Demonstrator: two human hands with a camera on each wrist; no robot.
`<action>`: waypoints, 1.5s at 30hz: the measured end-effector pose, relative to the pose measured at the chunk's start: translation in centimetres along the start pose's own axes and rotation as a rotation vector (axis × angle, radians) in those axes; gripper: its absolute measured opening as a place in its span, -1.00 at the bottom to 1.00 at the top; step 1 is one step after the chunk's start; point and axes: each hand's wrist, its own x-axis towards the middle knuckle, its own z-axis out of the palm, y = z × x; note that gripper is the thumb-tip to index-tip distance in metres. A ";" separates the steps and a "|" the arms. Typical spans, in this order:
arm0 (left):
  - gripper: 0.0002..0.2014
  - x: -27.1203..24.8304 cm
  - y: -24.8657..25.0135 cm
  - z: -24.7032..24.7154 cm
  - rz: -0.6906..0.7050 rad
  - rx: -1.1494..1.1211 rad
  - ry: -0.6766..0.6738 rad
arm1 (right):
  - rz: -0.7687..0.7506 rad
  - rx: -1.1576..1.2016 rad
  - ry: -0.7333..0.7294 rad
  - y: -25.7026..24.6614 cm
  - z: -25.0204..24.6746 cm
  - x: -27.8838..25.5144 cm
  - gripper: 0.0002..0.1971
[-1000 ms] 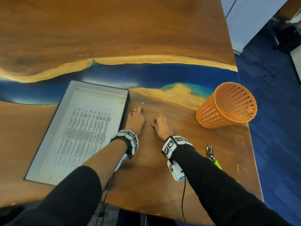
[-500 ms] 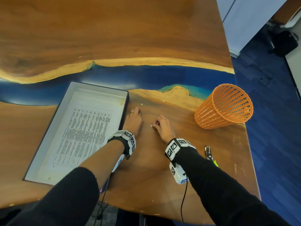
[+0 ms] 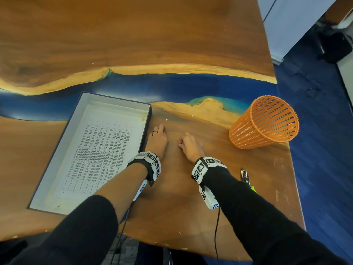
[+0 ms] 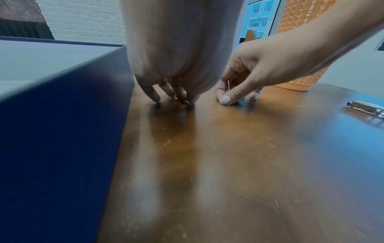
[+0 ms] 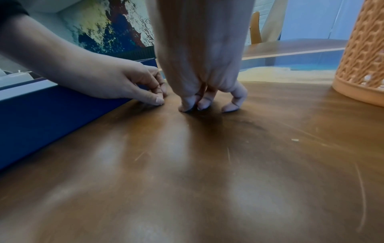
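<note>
My left hand [image 3: 161, 131] is beside the right wall of a shallow blue box [image 3: 114, 99]. Its fingertips [image 4: 154, 97] are bent down onto the wooden table, and I cannot see anything between them. My right hand [image 3: 181, 144] is a hand's width to the right, fingers curled, thumb [image 4: 225, 100] on the wood. It pinches a thin white paper scrap [image 4: 228, 85]. Two tiny white paper dots [image 3: 167, 119] lie on the table just beyond the hands. The box holds a printed sheet [image 3: 99, 153].
An orange mesh basket [image 3: 263, 123] stands tilted at the right, close to the table's edge. A metal hole punch [image 3: 245, 175] with a green handle lies by my right forearm. Another paper bit [image 5: 294, 140] lies on the wood. Blue carpet lies beyond the right edge.
The white dot that lay at my right fingertips half a second ago is now covered by the curled fingers. My left hand has stayed by the box wall.
</note>
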 end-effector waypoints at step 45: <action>-0.69 0.0 0.7 0.1 -0.010 0.013 -0.026 | -0.066 0.085 0.051 0.9 0.2 -0.6 -0.92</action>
